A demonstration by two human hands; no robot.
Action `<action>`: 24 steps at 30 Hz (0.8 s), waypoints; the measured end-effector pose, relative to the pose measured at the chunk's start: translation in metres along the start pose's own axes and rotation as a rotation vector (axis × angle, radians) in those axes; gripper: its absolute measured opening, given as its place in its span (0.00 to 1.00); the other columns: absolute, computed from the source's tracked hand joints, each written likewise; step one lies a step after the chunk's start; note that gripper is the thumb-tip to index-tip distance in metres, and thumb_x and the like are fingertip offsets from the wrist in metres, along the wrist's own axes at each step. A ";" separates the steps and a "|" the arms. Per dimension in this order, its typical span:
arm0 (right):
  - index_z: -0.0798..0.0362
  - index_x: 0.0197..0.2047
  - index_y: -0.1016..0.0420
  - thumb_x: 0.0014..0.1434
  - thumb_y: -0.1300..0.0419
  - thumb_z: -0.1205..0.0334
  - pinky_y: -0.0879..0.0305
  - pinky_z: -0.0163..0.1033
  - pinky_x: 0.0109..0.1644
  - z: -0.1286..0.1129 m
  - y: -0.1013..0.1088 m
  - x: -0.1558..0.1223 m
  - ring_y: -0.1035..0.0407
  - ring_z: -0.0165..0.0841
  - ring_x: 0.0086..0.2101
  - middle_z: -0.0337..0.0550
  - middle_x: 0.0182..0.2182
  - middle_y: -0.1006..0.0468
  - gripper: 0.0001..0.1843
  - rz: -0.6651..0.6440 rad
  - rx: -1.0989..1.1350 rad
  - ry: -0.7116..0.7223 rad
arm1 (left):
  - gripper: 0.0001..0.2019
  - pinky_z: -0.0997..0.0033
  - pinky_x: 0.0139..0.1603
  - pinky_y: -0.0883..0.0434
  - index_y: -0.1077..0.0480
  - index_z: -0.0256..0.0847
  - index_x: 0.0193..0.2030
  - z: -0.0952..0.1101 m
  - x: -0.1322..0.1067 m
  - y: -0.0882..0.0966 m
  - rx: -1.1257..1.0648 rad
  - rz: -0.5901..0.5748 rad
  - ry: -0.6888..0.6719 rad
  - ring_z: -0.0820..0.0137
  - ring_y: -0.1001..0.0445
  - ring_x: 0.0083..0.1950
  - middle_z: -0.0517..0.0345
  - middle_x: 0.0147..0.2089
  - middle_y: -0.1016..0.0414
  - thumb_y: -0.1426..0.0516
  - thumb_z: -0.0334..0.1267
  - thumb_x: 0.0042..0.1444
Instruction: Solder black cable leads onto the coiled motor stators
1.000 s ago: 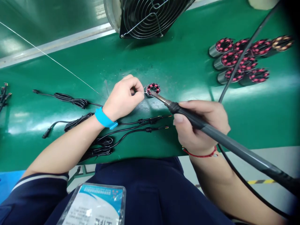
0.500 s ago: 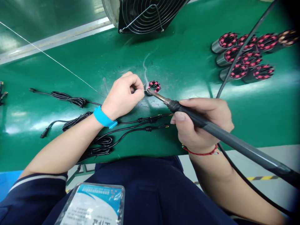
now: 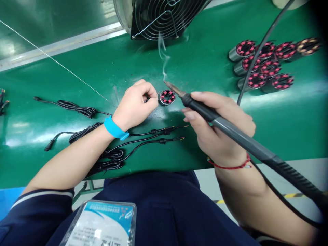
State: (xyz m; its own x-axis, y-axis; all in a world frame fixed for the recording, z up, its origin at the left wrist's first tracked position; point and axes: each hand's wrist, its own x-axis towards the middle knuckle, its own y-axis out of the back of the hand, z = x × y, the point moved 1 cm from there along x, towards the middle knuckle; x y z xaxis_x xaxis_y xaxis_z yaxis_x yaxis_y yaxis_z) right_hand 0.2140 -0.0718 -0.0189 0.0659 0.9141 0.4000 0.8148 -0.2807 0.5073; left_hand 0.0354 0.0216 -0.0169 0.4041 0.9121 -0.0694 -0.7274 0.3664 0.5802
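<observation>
My left hand (image 3: 137, 104), with a blue wristband, is pinched beside a small stator (image 3: 167, 97) with red windings. A black cable (image 3: 102, 112) runs under this hand, and a dark piece of it shows between finger and thumb. Thin wire ends reach from the fingertips to the stator's left rim. My right hand (image 3: 222, 126) grips a soldering iron (image 3: 230, 136) like a pen. The iron's tip (image 3: 169, 84) hovers just beyond the stator, apart from it, with smoke rising off it.
Several wound stators (image 3: 256, 80) stand grouped at the right, behind the iron's cord (image 3: 252, 75). A black fan (image 3: 164, 20) with a wire guard stands at the back. Coiled black cables (image 3: 110, 159) lie at front left. A thin white line (image 3: 56, 63) slants in from upper left.
The soldering iron's tip has lifted off the stator's left rim and moved away toward the fan. Smoke now drifts up to the fan guard. My left hand stays nearly still.
</observation>
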 end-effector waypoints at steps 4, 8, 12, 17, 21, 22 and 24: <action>0.39 0.57 0.29 0.65 0.41 0.55 0.22 0.50 0.49 -0.008 0.007 0.022 0.20 0.37 0.40 0.40 0.53 0.21 0.17 -0.083 -0.028 0.002 | 0.07 0.66 0.40 0.30 0.35 0.39 0.25 0.001 0.000 0.000 -0.007 -0.001 -0.001 0.75 0.37 0.31 0.60 0.30 0.33 0.45 0.23 0.47; 0.44 0.56 0.28 0.66 0.43 0.58 0.23 0.48 0.50 -0.004 0.007 0.043 0.21 0.38 0.43 0.41 0.48 0.18 0.15 -0.221 -0.091 0.037 | 0.07 0.68 0.38 0.32 0.34 0.38 0.25 0.001 0.000 0.001 -0.008 0.000 -0.005 0.75 0.37 0.31 0.61 0.31 0.33 0.46 0.23 0.47; 0.43 0.57 0.32 0.59 0.38 0.60 0.26 0.51 0.53 0.009 -0.008 0.048 0.25 0.42 0.46 0.41 0.42 0.19 0.22 -0.277 -0.046 0.066 | 0.06 0.70 0.36 0.34 0.34 0.38 0.26 0.001 0.000 0.002 0.002 0.001 -0.013 0.75 0.37 0.32 0.61 0.30 0.34 0.46 0.24 0.46; 0.43 0.57 0.34 0.57 0.41 0.66 0.29 0.50 0.51 0.019 -0.033 0.042 0.29 0.41 0.43 0.40 0.36 0.21 0.25 -0.215 -0.021 0.116 | 0.06 0.71 0.35 0.35 0.34 0.38 0.26 0.000 0.000 0.001 -0.021 -0.011 0.000 0.75 0.36 0.32 0.62 0.30 0.34 0.46 0.24 0.46; 0.43 0.55 0.33 0.57 0.45 0.68 0.30 0.52 0.49 0.019 -0.041 0.041 0.30 0.42 0.42 0.40 0.34 0.21 0.23 -0.201 -0.072 0.154 | 0.06 0.72 0.34 0.36 0.34 0.38 0.26 -0.003 -0.001 0.004 -0.024 -0.014 -0.025 0.76 0.38 0.31 0.62 0.30 0.36 0.46 0.24 0.47; 0.43 0.55 0.33 0.56 0.45 0.69 0.30 0.52 0.48 0.018 -0.041 0.041 0.30 0.42 0.41 0.40 0.34 0.21 0.23 -0.193 -0.077 0.159 | 0.05 0.73 0.33 0.36 0.34 0.39 0.27 -0.003 -0.001 0.005 -0.033 -0.018 -0.032 0.76 0.38 0.30 0.62 0.31 0.35 0.46 0.25 0.48; 0.42 0.56 0.34 0.56 0.45 0.69 0.30 0.53 0.49 0.019 -0.041 0.041 0.30 0.42 0.40 0.39 0.35 0.21 0.25 -0.182 -0.061 0.168 | 0.04 0.73 0.34 0.36 0.33 0.39 0.33 -0.005 -0.002 0.010 -0.056 -0.045 -0.037 0.77 0.38 0.30 0.61 0.34 0.33 0.45 0.27 0.51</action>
State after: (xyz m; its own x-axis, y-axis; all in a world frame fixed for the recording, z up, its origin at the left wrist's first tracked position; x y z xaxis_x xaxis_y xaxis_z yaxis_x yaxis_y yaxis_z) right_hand 0.1941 -0.0176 -0.0377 -0.1793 0.8914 0.4162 0.7677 -0.1378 0.6259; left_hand 0.0247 0.0240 -0.0147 0.4565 0.8875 -0.0637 -0.7376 0.4175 0.5308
